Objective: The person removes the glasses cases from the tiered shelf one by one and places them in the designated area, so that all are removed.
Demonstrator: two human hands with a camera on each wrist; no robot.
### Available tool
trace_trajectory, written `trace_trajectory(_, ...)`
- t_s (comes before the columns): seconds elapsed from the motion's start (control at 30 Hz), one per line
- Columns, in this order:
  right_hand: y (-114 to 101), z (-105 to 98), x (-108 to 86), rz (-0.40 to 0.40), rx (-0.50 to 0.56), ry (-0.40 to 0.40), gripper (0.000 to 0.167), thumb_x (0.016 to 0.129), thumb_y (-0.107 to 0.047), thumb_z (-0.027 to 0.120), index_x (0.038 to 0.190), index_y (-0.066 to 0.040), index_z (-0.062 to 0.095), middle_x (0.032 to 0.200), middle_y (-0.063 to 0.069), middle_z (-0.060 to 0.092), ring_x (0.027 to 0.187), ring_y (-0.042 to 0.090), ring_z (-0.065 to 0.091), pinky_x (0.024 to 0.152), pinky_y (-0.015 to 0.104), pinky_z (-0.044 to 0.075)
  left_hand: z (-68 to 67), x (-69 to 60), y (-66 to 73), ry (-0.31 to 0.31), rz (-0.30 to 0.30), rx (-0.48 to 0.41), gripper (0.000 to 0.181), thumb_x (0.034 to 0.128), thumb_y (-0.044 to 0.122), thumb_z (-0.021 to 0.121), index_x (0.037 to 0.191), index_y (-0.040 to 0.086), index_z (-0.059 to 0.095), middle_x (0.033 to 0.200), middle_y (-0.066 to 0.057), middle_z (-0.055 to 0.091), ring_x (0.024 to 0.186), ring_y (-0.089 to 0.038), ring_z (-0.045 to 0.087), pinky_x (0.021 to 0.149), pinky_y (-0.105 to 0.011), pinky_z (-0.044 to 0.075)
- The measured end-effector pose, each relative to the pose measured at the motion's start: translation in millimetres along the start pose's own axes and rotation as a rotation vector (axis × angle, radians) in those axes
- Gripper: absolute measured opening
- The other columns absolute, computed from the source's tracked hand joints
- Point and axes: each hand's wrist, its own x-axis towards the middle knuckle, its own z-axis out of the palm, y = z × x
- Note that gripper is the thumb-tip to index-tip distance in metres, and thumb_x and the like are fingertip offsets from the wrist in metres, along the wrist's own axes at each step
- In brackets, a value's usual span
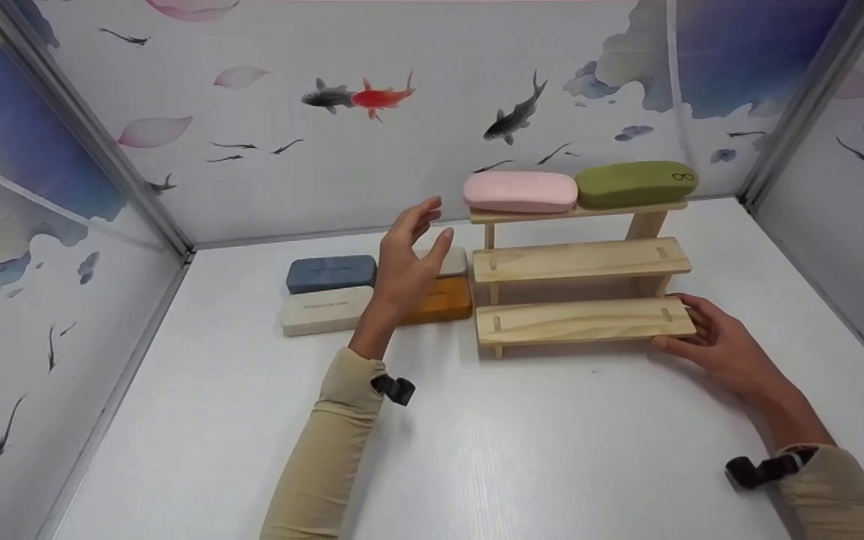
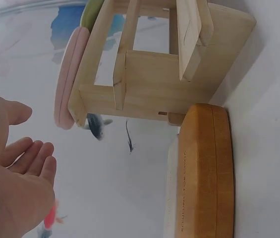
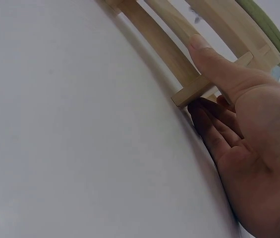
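Right hand (image 1: 724, 351) on the wooden rack (image 1: 582, 259), left hand (image 1: 406, 262) loose in the air.
The rack stands upright on the bench (image 1: 514, 450), its 3 shelves rising toward the back; it looks stiff and fairly light, likely to slide or tip under a small push, and the shelf ends seem the best places to hold. The pink case (image 1: 520, 191) and green case (image 1: 636, 184) lie end to end on top, apparently hard and smooth, so a tilt could shed both. The right hand curls around the bottom shelf's right end, thumb in front, fingers behind, low over the bench. The left hand hovers left of the rack near the orange case (image 1: 443, 300), thumb spread from gently bent fingers, gripping nothing.
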Motion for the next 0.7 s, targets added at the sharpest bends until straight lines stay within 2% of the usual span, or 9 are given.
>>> trace_trajectory(0.33,-1.2,1.4,0.5,-0.009,0.012,0.0,0.085,0.101,-0.03,0.08,0.168,-0.007,0.033,0.151,0.003,0.059,0.12,-0.013,0.061,0.093,0.005,0.053,16.7,16.9,0.7,-0.05,-0.079,-0.013,0.06,0.1081,0.022,0.069,0.162,0.008,0.048,0.165,-0.01,0.052,0.15,-0.02,0.055,0.128,-0.03,0.042)
trace_trajectory(0.7,1.4,0.0,0.8,-0.014,0.032,0.002,0.084,0.1,-0.028,0.081,0.167,-0.008,0.035,0.149,-0.006,0.059,0.121,-0.013,0.062,0.094,0.007,0.055,38.3,33.6,0.8,-0.109,-0.071,-0.023,0.082,0.1081,0.032,0.07,0.171,0.004,0.026,0.177,-0.014,0.033,0.161,-0.028,0.04,0.133,-0.038,0.038)
